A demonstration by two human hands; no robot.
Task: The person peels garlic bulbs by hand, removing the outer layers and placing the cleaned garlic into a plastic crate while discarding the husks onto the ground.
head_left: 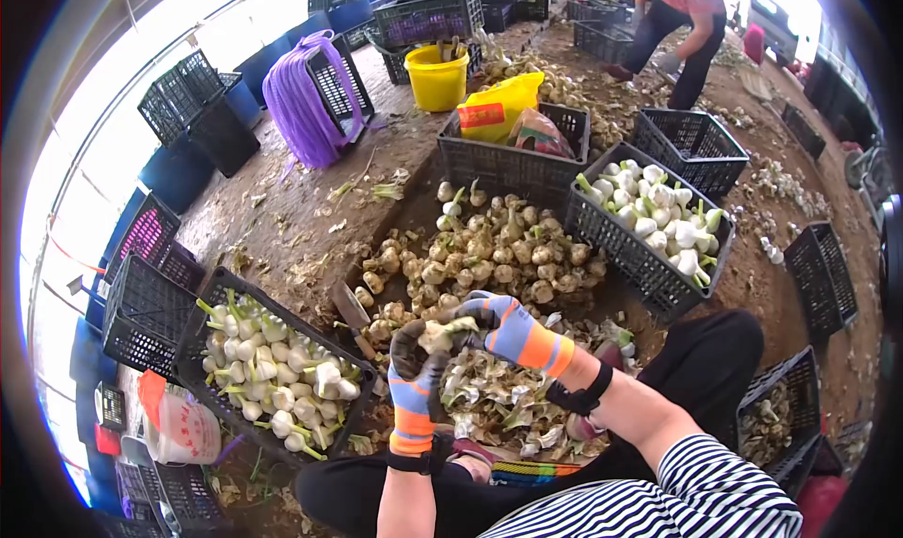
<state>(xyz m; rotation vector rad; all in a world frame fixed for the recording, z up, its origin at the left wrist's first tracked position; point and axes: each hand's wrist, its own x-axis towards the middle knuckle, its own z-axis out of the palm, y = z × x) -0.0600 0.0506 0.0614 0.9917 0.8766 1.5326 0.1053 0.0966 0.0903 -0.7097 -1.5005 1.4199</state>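
Note:
My left hand point(414, 378), in a grey, blue and orange work glove, is closed around a garlic bulb point(435, 338). The stem end of the bulb points right, where my right hand point(513, 329), gloved alike, has its fingers closed at it. Just beyond my hands lies a heap of brownish, unpeeled garlic bulbs point(513, 246). Below them is a pile of loose garlic skins point(503, 397). A black crate point(221, 284) of pale, cleaned garlic stands on the left. Another crate point(649, 279) of white bulbs is at the right.
A crate point(513, 166) holding a yellow bag point(503, 105) stands behind the heap. Further back are a yellow bucket point(437, 79) and purple strapping point(306, 105). A white tub point(183, 428) sits at lower left. Another person point(682, 21) bends at the upper right.

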